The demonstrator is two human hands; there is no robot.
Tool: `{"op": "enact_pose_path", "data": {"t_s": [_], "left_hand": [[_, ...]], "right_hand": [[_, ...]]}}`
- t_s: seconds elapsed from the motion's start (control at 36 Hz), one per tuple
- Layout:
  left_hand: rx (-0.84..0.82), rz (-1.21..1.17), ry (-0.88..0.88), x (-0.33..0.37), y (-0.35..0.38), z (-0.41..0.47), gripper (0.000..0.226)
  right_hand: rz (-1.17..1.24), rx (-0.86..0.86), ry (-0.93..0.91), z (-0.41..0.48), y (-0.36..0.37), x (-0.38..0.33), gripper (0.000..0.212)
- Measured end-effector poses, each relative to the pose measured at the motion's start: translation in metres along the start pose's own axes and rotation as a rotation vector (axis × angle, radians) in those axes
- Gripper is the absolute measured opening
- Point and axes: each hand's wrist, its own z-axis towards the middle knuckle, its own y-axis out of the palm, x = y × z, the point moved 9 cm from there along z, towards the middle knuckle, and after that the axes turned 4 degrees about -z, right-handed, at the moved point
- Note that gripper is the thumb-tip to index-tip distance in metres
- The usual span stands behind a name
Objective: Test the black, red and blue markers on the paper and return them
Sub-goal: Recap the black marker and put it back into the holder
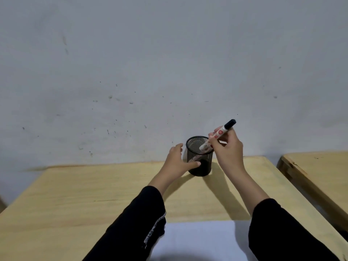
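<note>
A black mesh pen cup [202,164] stands at the far edge of the wooden table [79,194], against the wall. My left hand [177,162] wraps around its left side, thumb across the front. My right hand [227,149] grips a white marker with a black cap [219,132]. The marker is tilted, its capped end up and to the right, its lower end inside the cup's rim. A white sheet of paper [197,240] lies at the near edge between my forearms. I see no other marker; the cup's inside is dark.
A grey, speckled wall [150,72] rises right behind the cup. A second wooden table [320,170] stands to the right across a narrow gap. Both my forearms wear black sleeves.
</note>
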Motion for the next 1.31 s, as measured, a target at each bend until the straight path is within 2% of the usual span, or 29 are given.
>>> {"op": "enact_pose_path", "data": {"t_s": [0.06, 0.17, 0.25, 0.31, 0.44, 0.81, 1.0, 1.19, 1.31], "left_hand": [[-0.001, -0.031, 0.015, 0.002, 0.003, 0.002, 0.09], [0.009, -0.186, 0.099, 0.008, 0.016, -0.002, 0.066], [0.032, -0.218, 0.14, 0.012, 0.013, 0.0, 0.061], [0.038, -0.226, 0.154, 0.014, 0.009, 0.0, 0.06], [0.022, -0.27, 0.167, 0.016, 0.004, 0.001, 0.058], [-0.004, -0.329, 0.15, 0.017, 0.003, 0.0, 0.058], [-0.007, -0.31, 0.149, 0.016, 0.003, -0.001, 0.061], [-0.058, -0.383, 0.147, 0.021, 0.006, -0.006, 0.056], [-0.046, -0.391, 0.151, 0.022, 0.005, -0.007, 0.056]], "right_hand": [[-0.055, -0.029, -0.03, 0.002, 0.001, -0.002, 0.003], [-0.18, -0.076, -0.112, 0.007, -0.004, -0.006, 0.003], [-0.209, -0.149, -0.122, 0.012, -0.001, -0.012, 0.02], [-0.211, -0.199, -0.117, 0.014, 0.002, -0.014, 0.024], [-0.174, -0.308, -0.115, 0.016, 0.006, -0.021, 0.005], [-0.167, -0.399, -0.093, 0.017, 0.008, -0.022, 0.017], [-0.139, -0.369, -0.111, 0.017, 0.003, -0.023, 0.023], [-0.11, -0.118, -0.114, 0.025, -0.027, -0.022, 0.016], [-0.155, -0.084, -0.077, 0.03, -0.029, -0.015, 0.01]]}}
